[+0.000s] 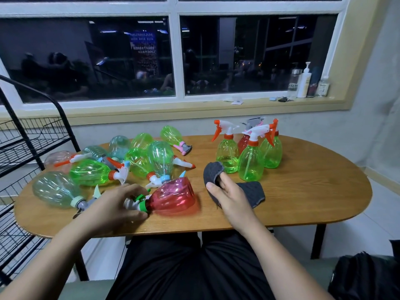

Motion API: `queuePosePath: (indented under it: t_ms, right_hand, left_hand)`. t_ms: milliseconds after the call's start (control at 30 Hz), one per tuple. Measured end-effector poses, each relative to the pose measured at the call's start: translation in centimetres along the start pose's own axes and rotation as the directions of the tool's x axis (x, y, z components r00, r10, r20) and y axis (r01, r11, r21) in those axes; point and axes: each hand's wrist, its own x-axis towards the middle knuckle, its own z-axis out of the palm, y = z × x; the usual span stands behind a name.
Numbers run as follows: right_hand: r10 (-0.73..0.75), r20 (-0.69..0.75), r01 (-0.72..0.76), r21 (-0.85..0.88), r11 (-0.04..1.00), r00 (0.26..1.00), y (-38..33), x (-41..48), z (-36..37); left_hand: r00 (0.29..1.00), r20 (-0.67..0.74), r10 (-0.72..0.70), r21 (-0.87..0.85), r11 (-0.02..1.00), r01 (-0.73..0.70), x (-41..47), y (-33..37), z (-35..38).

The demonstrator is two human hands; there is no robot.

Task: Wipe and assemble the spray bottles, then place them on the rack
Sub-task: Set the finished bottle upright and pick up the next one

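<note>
A pink spray bottle point(173, 198) lies on its side near the table's front edge, its green collar and white spray head pointing left. My left hand point(118, 204) grips that spray head. Just to the right, my right hand point(227, 195) holds a dark grey cloth point(249, 191), fingers tucked into its fold. Several green, clear and pale pink bottles point(91, 172) lie in a heap on the left half of the table. Several upright bottles with spray heads, mostly green point(251, 163), stand together at the right rear.
The oval wooden table point(303, 195) stands under a window. A black wire rack point(23, 144) stands at the table's left end. On the window sill at the right are a pump bottle point(304, 83) and small items. A black bag point(363, 276) sits at the lower right.
</note>
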Motion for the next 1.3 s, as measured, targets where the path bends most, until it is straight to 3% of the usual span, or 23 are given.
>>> queuePosePath:
  t_ms: [167,333,467,567,700,833,1067,1167,1300]
  right_hand:
    - [0.007,0.008,-0.007,0.037,0.999,1.0,0.1,0.0,-0.1]
    - [0.031,-0.001,-0.031,0.052,0.998,1.0,-0.1,0.0,-0.3]
    - [0.054,0.016,-0.055,0.091,0.994,0.998,-0.2,0.0,-0.5]
    - [0.04,0.02,-0.042,0.095,0.995,0.999,-0.1,0.0,-0.6]
    - [0.069,0.033,-0.073,0.144,0.987,0.997,-0.1,-0.1,-0.8]
    - [0.05,0.017,-0.051,0.124,0.991,0.999,-0.6,-0.3,-0.8]
    - [0.023,0.028,-0.026,0.097,0.995,0.999,-1.0,-0.4,-0.6]
    - [0.005,-0.03,-0.002,0.114,0.994,1.0,-1.1,-0.4,-0.7]
    - [-0.014,-0.1,0.036,0.227,0.973,0.995,-1.6,-0.6,-0.3]
  left_hand:
    - [0.998,-0.048,0.029,0.03,0.999,-0.027,0.6,1.0,-1.1]
    - [0.976,-0.206,0.069,0.004,0.998,-0.069,1.4,3.5,-2.8]
    - [0.944,-0.302,0.128,-0.05,0.987,-0.15,2.3,6.5,-3.2]
    - [0.916,-0.381,0.125,-0.184,0.961,-0.208,2.7,8.9,-2.3]
    - [0.926,-0.377,0.008,-0.484,0.851,-0.205,2.4,11.5,0.5]
    - [0.914,-0.396,-0.086,-0.621,0.758,-0.198,2.3,12.5,3.7]
    - [0.924,-0.361,-0.124,-0.615,0.777,-0.136,4.0,12.8,7.8]
    - [0.925,-0.376,-0.063,-0.552,0.816,-0.169,4.2,12.7,8.8]
    - [0.946,-0.324,-0.014,-0.599,0.777,-0.194,4.2,12.8,9.8]
